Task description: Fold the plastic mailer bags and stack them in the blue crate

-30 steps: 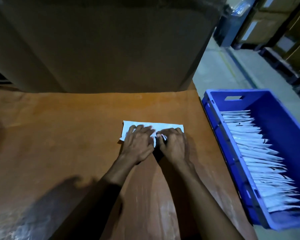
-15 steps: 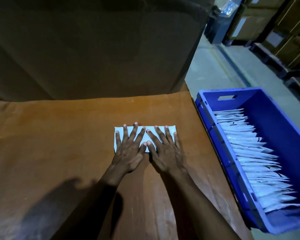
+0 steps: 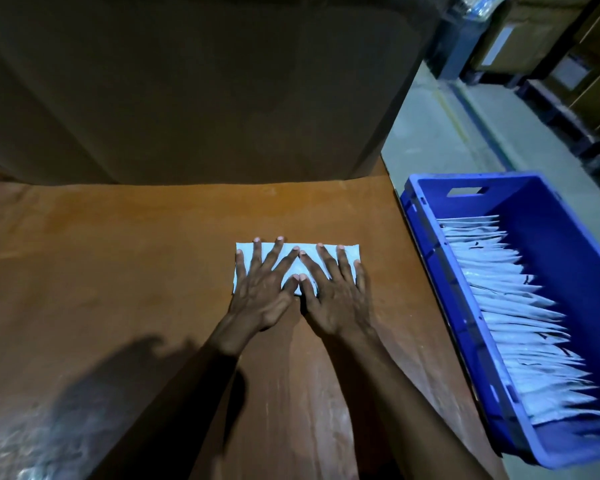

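Observation:
A folded white mailer bag (image 3: 290, 273) lies flat on the brown table (image 3: 118, 271), a little right of centre. My left hand (image 3: 262, 285) presses on its left half with fingers spread straight. My right hand (image 3: 333, 289) presses on its right half the same way, thumbs almost touching. To the right of the table stands the blue crate (image 3: 568, 244), holding a row of several folded white mailer bags (image 3: 520, 327) packed on edge along its left side.
A large cardboard box (image 3: 194, 88) stands at the back of the table, just beyond the bag. The table's right edge runs close to the crate. More cartons and pallets (image 3: 568, 64) line the concrete floor at the far right.
My hands went from curled over the bag's near edge to flat with fingers spread on top of it. The bag now lies folded smaller and flatter.

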`<state>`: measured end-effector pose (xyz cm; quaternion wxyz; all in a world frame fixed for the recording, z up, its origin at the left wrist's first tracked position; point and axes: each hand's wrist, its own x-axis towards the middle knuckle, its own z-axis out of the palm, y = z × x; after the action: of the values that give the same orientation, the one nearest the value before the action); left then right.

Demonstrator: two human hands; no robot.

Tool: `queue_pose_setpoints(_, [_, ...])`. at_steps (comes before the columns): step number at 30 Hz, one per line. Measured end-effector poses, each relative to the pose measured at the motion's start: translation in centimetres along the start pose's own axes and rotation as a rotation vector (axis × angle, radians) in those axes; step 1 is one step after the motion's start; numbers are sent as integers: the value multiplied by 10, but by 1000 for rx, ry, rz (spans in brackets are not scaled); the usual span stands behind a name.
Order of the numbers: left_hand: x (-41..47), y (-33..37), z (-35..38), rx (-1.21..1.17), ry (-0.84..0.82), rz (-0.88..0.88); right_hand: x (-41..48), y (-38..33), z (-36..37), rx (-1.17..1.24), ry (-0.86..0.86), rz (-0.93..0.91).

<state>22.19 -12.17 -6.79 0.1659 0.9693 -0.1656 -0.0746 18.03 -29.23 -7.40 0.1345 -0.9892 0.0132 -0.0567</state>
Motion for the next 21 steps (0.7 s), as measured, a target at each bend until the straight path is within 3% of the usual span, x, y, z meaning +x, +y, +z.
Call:
queue_pose_setpoints(9, [-19,-48,-7,127,180,-146,10,-14,-11,71,-62,-1])
queue_pose_setpoints(11, [-22,-49,-7,141,218,-175,24,-31,-13,77,-7,-87])
queue_pose_setpoints(14, [-20,-51,-4,180,220,-197,41,-58,-9,139,-124,-204])
queue_pose_setpoints(16, [-19,-52,-2,182,236,-194,41,-66,1,112,-185,-190])
queue_pose_setpoints(21, [-19,-56,2,208,271,-168,38,-66,18,20,-122,-133])
